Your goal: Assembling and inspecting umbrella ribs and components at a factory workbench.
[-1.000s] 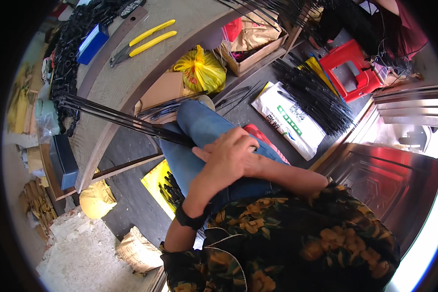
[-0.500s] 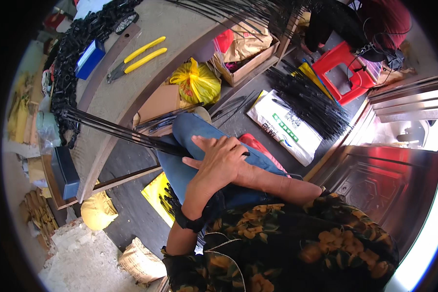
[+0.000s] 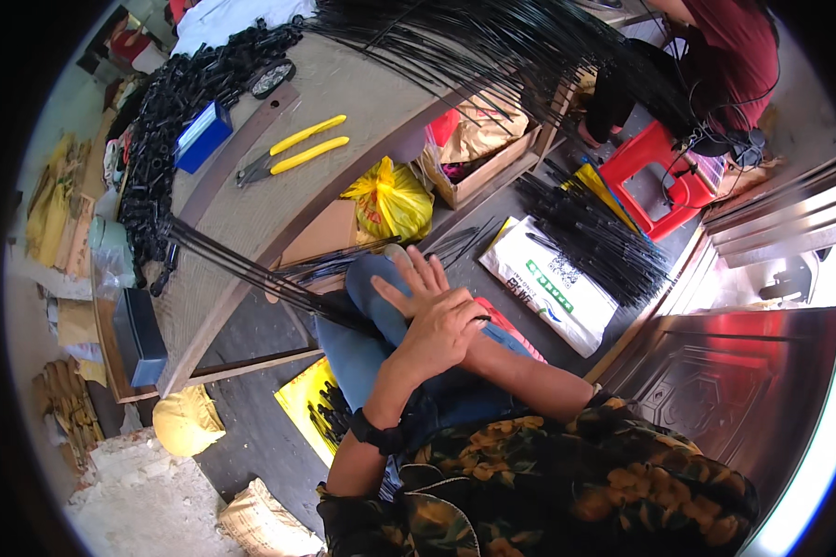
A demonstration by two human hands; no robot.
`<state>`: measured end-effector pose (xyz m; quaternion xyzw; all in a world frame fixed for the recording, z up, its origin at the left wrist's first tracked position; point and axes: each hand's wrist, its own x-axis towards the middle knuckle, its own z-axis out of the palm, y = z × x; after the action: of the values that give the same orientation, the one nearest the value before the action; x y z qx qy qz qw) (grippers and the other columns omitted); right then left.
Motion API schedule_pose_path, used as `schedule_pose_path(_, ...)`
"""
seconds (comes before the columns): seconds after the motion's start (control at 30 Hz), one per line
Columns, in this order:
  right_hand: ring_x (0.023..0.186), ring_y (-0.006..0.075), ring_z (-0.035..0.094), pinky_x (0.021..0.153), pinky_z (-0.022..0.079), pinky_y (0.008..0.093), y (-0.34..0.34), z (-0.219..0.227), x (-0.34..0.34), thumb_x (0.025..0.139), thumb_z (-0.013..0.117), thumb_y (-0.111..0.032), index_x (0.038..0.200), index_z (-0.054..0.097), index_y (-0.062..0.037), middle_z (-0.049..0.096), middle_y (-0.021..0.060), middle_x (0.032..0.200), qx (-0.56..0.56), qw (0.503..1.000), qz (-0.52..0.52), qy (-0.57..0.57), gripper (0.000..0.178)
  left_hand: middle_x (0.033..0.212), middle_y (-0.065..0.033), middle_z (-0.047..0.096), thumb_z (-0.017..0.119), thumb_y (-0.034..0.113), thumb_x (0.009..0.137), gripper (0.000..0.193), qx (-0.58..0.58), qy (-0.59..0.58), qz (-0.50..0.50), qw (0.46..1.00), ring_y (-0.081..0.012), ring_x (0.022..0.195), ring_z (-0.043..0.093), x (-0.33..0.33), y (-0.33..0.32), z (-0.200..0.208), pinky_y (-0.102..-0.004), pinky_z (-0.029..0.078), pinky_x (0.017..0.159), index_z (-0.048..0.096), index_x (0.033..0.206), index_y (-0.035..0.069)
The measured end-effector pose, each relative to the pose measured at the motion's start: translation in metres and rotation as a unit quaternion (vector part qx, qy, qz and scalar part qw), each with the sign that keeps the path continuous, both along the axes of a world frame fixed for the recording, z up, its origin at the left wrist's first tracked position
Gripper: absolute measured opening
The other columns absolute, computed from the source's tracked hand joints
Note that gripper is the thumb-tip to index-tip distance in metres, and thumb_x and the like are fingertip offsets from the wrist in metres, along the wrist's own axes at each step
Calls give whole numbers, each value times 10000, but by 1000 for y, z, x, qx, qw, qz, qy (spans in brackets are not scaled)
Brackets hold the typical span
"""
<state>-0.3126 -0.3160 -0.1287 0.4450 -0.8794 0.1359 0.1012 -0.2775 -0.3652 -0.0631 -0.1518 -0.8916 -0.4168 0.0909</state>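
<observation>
My left hand (image 3: 444, 336), with a black band at its wrist, lies over my right hand, its fingers curled. A small dark bit shows at its fingertips; what it belongs to is hidden. My right hand (image 3: 411, 286) reaches out from beneath, fingers spread above my knee. Several thin black rods (image 3: 267, 277) run from the table edge across my lap, their near ends beside my hands. Pliers with yellow handles (image 3: 297, 156) lie on the table, near a blue box (image 3: 202, 137) and a heap of small black parts (image 3: 172, 148).
Long black rods (image 3: 492, 42) cover the table's far side. Right of my legs are a white bag (image 3: 553, 288), a bundle of black rods (image 3: 594, 241) and a red stool (image 3: 659, 176). A yellow bag (image 3: 390, 200) sits under the table. Another person (image 3: 738, 65) is at far right.
The view has shifted, so the table sits lower and further right. My right hand's fingers now stretch out and spread further past my left hand. The rods remain across my lap.
</observation>
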Motion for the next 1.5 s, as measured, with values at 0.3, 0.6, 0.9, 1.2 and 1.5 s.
schedule_pose_path(0.3,1389,304,173,1100,127,531,-14,18,-18,858,424,-301,1344,417,-211,200,107,1502,-126,992,0,30,494,1063,-65,513,626,77,750,238,-204,101,269,936,-268,991,498,12,0,5,-410,408,802,647,985,113)
schedule_pose_path(0.6,1355,358,235,1098,193,488,-5,-4,-36,817,472,-259,1336,403,-54,227,212,1460,-135,990,-12,34,562,963,-45,551,644,100,766,210,-148,50,304,940,-258,887,528,16,23,-9,-379,441,754,645,976,102)
schedule_pose_path(0.9,1345,375,235,1085,214,511,-6,6,-39,807,489,-295,1391,352,-182,219,190,1457,-177,983,27,-30,611,936,-93,511,648,78,747,242,-162,121,305,931,-304,895,493,6,12,1,-395,460,745,643,988,97)
schedule_pose_path(1.2,1327,369,262,1049,248,563,-1,10,-40,790,513,-305,1381,356,-290,226,154,1462,-111,994,0,20,611,905,-95,521,630,70,779,198,-90,119,283,948,-278,810,505,6,6,-12,-371,452,674,639,977,81)
schedule_pose_path(1.5,1257,304,398,1032,325,488,-7,-2,-56,792,508,-259,1235,493,-165,382,152,1351,-196,981,11,0,454,781,-93,479,626,93,793,191,-142,128,251,949,-278,735,487,-3,4,3,-370,438,627,639,983,86)
